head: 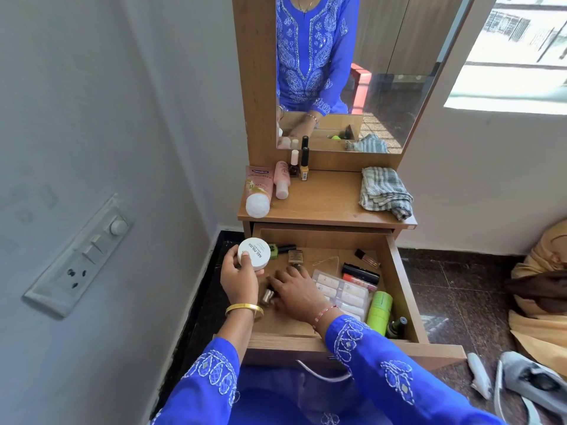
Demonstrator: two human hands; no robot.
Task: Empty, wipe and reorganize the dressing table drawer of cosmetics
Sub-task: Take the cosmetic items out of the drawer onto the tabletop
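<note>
Emptying looks barely begun: at lower centre the right hand reaches with loosely curled fingers among small bottles in the open wooden drawer, its grip unclear, the left hand clasps a round white nail-polish-remover tub, and higher up only a few tubes and bottles stand on the wooden tabletop beside the unused checked cloth.

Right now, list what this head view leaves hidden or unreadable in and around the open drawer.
- Drawer floor under the right hand: covered by the hand.
- Whether that hand grips the small metallic bottle: fingers blurred.
- Small print on the white jar held by the left hand: too small.
- Dark green bottle: partly hidden behind the green tube.
</note>
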